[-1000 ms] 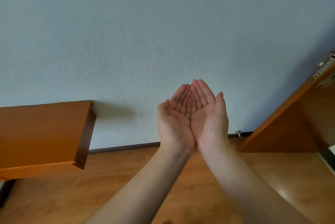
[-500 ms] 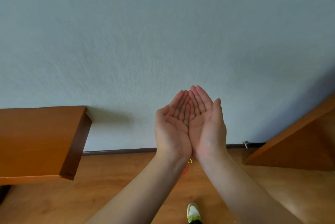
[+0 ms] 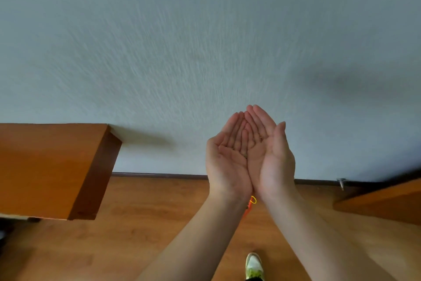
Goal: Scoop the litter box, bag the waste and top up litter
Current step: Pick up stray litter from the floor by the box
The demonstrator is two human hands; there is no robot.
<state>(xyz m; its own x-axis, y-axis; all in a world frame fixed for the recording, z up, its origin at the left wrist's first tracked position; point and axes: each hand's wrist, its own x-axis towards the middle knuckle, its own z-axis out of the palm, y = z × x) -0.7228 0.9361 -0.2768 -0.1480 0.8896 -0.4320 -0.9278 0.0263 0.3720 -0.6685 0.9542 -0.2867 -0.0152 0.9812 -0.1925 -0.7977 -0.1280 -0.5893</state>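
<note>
Bare left hand [image 3: 225,164] and right hand [image 3: 268,155]: cupped together palms up, fingers straight, holding nothing, above brown wooden floor [image 3: 141,235].

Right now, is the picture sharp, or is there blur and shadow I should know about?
Head view: the wall is streaked with motion blur; the cupped left hand and right hand look fairly sharp; soft shadows lie beside the wooden furniture and at upper right; straight edges tilt from the wide-angle lens.

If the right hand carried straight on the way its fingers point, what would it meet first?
Most likely the pale wall. The right hand, cupped palm-up against the left hand, points its fingers up and forward at bare wall, with nothing visible between. Depth is unclear, so the gap cannot be judged.
</note>
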